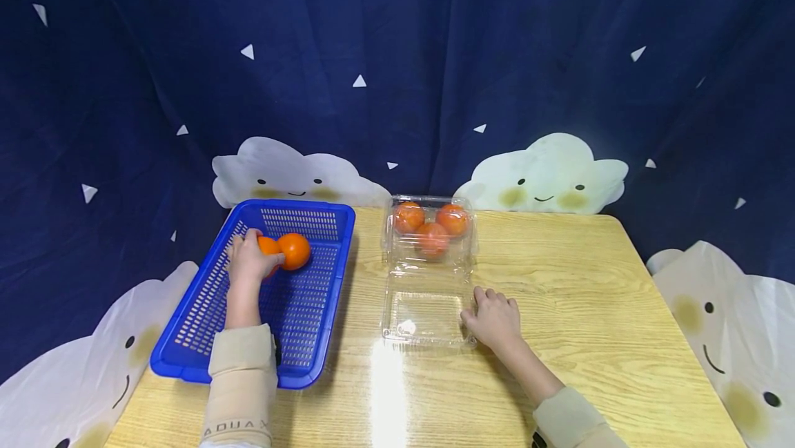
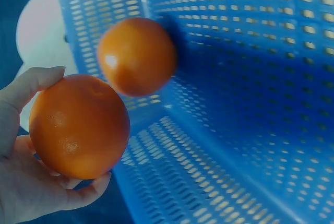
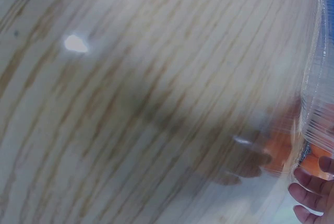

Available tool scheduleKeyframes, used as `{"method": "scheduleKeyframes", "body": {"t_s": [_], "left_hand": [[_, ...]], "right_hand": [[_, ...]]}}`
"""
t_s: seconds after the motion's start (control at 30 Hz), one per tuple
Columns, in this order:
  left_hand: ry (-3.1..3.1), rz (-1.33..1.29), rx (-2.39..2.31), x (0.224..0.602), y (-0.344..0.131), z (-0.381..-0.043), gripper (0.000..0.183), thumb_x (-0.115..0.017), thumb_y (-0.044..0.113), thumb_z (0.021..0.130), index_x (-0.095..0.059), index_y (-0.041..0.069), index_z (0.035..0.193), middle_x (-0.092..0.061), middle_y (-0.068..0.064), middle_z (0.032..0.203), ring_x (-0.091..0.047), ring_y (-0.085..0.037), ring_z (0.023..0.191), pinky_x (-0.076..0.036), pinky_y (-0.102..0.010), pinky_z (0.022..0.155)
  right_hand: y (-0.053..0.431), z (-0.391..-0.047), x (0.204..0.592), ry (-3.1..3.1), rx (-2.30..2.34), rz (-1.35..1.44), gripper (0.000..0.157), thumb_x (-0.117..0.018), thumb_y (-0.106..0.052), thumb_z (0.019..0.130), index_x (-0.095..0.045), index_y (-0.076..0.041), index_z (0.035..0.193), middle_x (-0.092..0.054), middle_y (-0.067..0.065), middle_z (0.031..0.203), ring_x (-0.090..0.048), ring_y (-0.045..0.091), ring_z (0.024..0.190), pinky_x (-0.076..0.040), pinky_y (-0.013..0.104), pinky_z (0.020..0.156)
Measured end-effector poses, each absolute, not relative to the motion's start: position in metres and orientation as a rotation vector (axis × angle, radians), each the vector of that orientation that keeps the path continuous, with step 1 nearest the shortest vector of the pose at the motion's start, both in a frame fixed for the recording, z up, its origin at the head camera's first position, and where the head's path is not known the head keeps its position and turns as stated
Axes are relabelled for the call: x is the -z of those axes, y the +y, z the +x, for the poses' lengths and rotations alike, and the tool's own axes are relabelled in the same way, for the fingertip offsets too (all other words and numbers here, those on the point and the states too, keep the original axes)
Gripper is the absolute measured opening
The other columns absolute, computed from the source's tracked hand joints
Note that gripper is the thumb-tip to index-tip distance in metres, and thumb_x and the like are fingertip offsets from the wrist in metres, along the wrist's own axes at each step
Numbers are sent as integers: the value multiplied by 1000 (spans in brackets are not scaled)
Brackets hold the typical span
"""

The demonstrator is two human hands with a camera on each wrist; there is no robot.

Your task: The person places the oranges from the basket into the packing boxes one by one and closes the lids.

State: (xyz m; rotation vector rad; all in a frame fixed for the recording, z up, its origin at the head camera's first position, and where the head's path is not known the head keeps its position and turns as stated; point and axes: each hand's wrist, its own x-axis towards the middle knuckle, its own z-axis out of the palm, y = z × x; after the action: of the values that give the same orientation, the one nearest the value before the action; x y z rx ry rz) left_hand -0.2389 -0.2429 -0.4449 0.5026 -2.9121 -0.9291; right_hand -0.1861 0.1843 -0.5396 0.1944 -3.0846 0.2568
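In the head view my left hand (image 1: 247, 259) reaches into the far left part of a blue plastic basket (image 1: 346, 255). It grips an orange (image 2: 78, 127), thumb and fingers around its sides, as the left wrist view shows. Right beside that one, a second orange (image 1: 294, 251) sits in the basket. My right hand (image 1: 495, 319) rests at the right edge of a clear plastic clamshell box (image 1: 428, 306), its fingers loosely bent. The box lies unfolded, and its far half holds three oranges (image 1: 433, 238). Only fingertips of this hand show in the right wrist view.
Basket and box stand side by side on a light wooden table (image 1: 559, 275), with bare wood between them. A dark blue curtain (image 1: 397, 54) with white triangles and cloud faces hangs behind the table and along its sides.
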Motion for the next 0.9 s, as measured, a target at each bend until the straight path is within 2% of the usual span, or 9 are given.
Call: {"method": "scheduleKeyframes", "body": {"t_s": [0.23, 0.53, 0.9], "left_hand": [[-2859, 425, 924, 426, -227, -238, 67, -68, 20, 76, -36, -2, 131, -31, -30, 127, -29, -46, 116, -31, -63, 91], [-2797, 243, 882, 412, -201, -239, 64, -70, 19, 75, -40, 1, 128, -33, -27, 127, -31, -44, 114, -33, -61, 89], [-2737, -33, 814, 402, -164, -241, 64, -75, 19, 68, -47, 4, 123, -41, -22, 123, -37, -39, 111, -39, -56, 83]], "right_hand": [[184, -186, 540, -3102, -270, 180, 47, -51, -40, 80, -56, -3, 109, -60, 14, 96, -56, 34, 87, -42, 49, 76], [184, -186, 540, -3107, -275, 174, 51, -50, -41, 80, -55, -3, 113, -60, 15, 101, -56, 35, 90, -41, 50, 78], [184, -185, 538, -3100, -294, 171, 46, -51, -39, 78, -56, -4, 108, -60, 13, 94, -56, 34, 87, -41, 50, 76]]}}
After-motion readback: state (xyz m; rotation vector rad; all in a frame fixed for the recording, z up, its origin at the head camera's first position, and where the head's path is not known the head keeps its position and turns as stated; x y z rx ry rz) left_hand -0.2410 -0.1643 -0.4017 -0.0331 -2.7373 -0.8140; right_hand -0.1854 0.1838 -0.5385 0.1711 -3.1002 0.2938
